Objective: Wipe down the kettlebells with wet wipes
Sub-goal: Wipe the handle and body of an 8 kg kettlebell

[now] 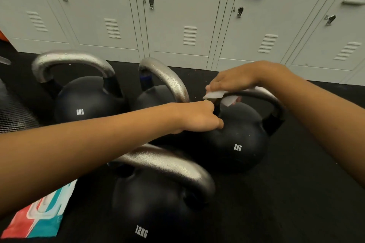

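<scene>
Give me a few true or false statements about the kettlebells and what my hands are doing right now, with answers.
1. The right hand holds a white wipe on the handle of an 8KG kettlebell. True.
2. The left hand holds the wipe packet. False: the packet lies on the floor; that hand is at the same kettlebell, by the handle's base.
3. The nearest kettlebell reads 12KG. True.
4. The lockers stand open. False: all doors are closed.

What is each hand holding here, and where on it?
The right hand wraps a white wipe around the top of the right 8KG kettlebell handle. The left hand grips that handle's near-side base.
</scene>
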Tool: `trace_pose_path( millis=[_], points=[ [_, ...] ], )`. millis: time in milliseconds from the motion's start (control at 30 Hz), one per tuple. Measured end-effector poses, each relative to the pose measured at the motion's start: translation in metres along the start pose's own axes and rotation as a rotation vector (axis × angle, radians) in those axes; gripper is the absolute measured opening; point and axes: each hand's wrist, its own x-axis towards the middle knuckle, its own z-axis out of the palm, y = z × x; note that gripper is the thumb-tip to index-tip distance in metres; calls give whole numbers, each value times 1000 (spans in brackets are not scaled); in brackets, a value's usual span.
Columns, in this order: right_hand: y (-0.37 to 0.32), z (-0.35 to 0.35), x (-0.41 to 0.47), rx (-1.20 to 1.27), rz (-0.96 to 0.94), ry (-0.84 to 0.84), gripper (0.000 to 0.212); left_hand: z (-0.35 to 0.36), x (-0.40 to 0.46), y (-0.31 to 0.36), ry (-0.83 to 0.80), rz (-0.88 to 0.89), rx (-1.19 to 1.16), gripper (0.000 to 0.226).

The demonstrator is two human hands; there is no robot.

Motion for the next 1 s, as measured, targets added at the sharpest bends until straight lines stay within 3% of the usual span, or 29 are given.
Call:
trace_pose_path(
  millis=[200,400,567,667,733,833,933,1000],
  points=[
    [50,2,-48,177,46,136,63,3,7,1,65,-42,-195,31],
    [89,22,-74,397,43,246,42,4,14,4,37,-135,-393,29],
    [67,16,-56,224,32,324,36,4,19,1,-13,-183,-447,36],
    [41,16,-45,-50,39,362,43,5,22,0,-18,-188,-443,36],
    [33,27,-43,-236,57,443,44,6,23,1,-12,-188,-437,37],
    [46,54,-49,-330,-5,673,47,6,25,3,-9,-189,-438,38],
    [77,74,-60,-268,-58,795,55,7,26,2,4,-191,-432,39],
    [94,82,-70,40,-115,800,50,8,26,0,6,-192,-424,40]
  ],
)
